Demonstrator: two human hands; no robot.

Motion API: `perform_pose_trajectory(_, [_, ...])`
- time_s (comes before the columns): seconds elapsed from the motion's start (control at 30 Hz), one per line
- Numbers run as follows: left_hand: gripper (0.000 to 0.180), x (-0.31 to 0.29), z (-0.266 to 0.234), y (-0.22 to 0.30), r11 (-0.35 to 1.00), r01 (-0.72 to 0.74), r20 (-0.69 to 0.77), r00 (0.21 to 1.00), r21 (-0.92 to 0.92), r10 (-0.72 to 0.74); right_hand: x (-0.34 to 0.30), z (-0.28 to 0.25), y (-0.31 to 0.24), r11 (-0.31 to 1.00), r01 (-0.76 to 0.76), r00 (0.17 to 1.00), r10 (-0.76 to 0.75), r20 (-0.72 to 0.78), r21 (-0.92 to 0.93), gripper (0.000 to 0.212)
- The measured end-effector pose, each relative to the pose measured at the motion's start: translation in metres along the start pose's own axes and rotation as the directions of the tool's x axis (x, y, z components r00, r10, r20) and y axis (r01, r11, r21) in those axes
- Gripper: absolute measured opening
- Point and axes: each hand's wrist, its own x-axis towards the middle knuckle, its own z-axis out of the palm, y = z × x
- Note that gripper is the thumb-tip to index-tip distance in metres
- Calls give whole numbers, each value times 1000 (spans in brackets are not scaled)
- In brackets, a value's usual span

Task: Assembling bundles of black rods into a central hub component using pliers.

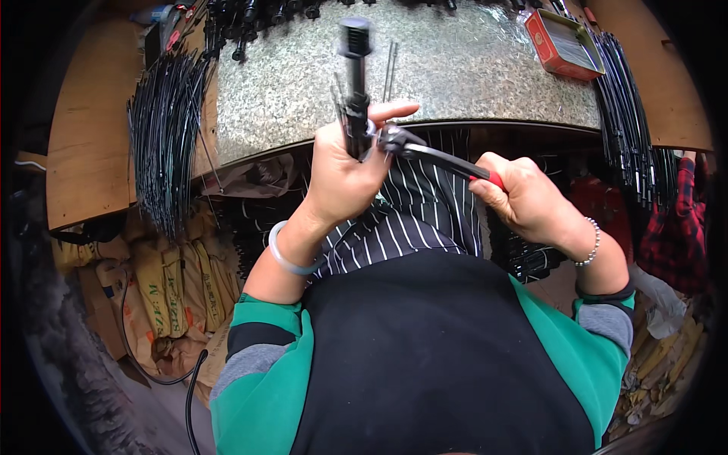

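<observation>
My left hand (340,176) is wrapped round a black tubular shaft (356,72), which stands upright with a thick ridged end at the top. Thin metal rods (390,72) stick up beside the shaft from the same grip. My left forefinger points out to the right. Closed on the red end of a black-handled plier-like tool (447,161), my right hand (523,196) holds it slanting up to the left. The tool's dark head meets the shaft and rods by my left fingers; blur hides its exact shape and what it grips.
A speckled stone worktop (280,83) lies in front of me. Bundles of thin black rods hang at its left (163,140) and right (626,121). A red tin (563,45) sits at the back right. Black parts (250,19) line the far edge; sacks (178,288) stand below left.
</observation>
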Motion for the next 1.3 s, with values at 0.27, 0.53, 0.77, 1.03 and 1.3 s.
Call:
perform_pose_trajectory(0.27, [43,10,-13,26,839,-14,-35,999,-544,-6,22,-8,21,973,56,940,-126,-317,-222,27])
perform_pose_trajectory(0.53, [36,17,-5,46,882,156,43,987,-444,-153,38,-20,66,650,-355,652,-344,-676,-672,30])
perform_pose_trajectory(0.77, [59,3,68,82,515,-627,754,654,585,-61,58,84,53,289,-108,966,-195,169,951,74])
perform_pose_trajectory(1.03, [33,-19,72,55,682,-729,757,482,67,441,1,32,38,88,45,993,-114,-35,995,29])
perform_pose_trajectory(1.3, [17,-53,5,-7,760,-431,469,863,486,189,-45,-139,75,934,-259,609,-40,-792,-246,57])
